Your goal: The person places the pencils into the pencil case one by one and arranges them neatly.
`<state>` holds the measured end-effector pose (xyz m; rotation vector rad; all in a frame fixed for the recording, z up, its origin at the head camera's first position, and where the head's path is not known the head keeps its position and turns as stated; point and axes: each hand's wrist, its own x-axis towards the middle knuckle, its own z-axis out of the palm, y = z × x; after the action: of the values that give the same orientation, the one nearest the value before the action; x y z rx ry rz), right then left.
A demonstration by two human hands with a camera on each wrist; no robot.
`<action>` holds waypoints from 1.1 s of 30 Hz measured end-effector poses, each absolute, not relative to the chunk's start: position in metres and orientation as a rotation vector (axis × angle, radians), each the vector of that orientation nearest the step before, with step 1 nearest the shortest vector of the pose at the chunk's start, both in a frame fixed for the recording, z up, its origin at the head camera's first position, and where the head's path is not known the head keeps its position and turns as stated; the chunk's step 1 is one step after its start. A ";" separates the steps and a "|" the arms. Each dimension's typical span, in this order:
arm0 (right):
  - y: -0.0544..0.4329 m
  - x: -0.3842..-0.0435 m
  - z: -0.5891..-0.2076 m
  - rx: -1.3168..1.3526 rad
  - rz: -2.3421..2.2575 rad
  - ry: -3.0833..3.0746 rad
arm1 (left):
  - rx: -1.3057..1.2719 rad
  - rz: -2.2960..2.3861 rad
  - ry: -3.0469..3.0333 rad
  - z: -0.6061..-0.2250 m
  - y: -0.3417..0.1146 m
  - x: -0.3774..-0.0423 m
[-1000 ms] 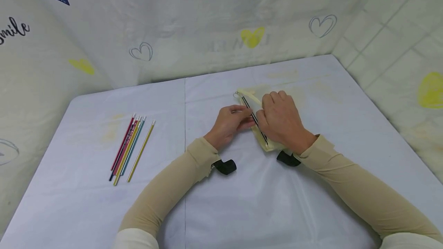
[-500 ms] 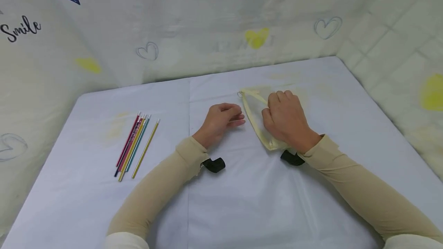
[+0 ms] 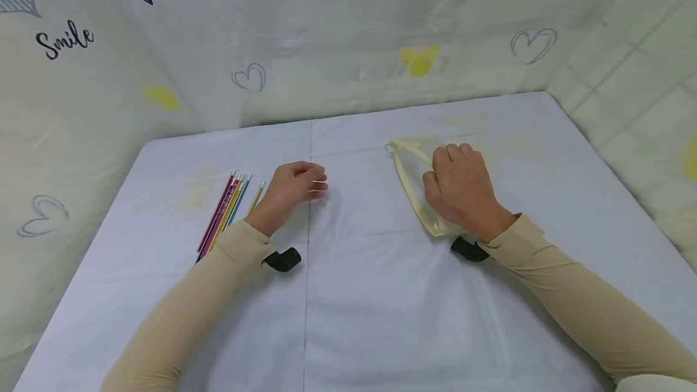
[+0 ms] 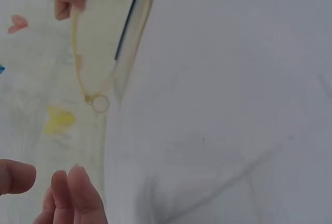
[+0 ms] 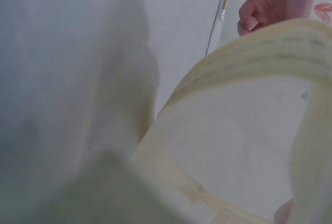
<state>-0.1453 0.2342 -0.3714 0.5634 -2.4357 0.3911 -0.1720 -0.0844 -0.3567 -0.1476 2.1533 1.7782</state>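
Two hands apart above a pale desk (image 3: 381, 319): right hand (image 3: 460, 189) gripping one yellow mesh pouch (image 3: 409, 183), left hand (image 3: 291, 186) loosely curled, empty, partly hiding a pencil bundle (image 3: 225, 210), uncountable.

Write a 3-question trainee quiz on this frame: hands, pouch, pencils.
1. True or false: the left hand holds a pencil.
2. Which hand holds the pale yellow zip pouch open? A) left B) right C) both
3. Fill in: the coloured pencils lie on the table beside the ____ hand.

Key
1. False. Its fingers are loosely curled and hold nothing.
2. B. The right hand grips the pouch's upper edge; the left hand is apart from it.
3. Left. The pencils lie together just to the left of that hand, far from the pouch.
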 end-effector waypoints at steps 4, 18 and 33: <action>0.235 -0.146 -0.372 0.569 0.395 -2.424 | -0.163 1.650 2.264 -0.353 -0.112 -0.166; 0.235 -0.145 -0.369 0.595 0.417 -2.389 | -0.192 1.437 2.439 -0.349 -0.195 -0.144; 0.235 -0.146 -0.370 0.589 0.444 -2.419 | -0.240 1.228 2.506 -0.363 -0.224 -0.137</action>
<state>-0.1461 0.2348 -0.3701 0.5888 -2.4188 0.4445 -0.1367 -0.2237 -0.3627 -0.2398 2.5064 1.2280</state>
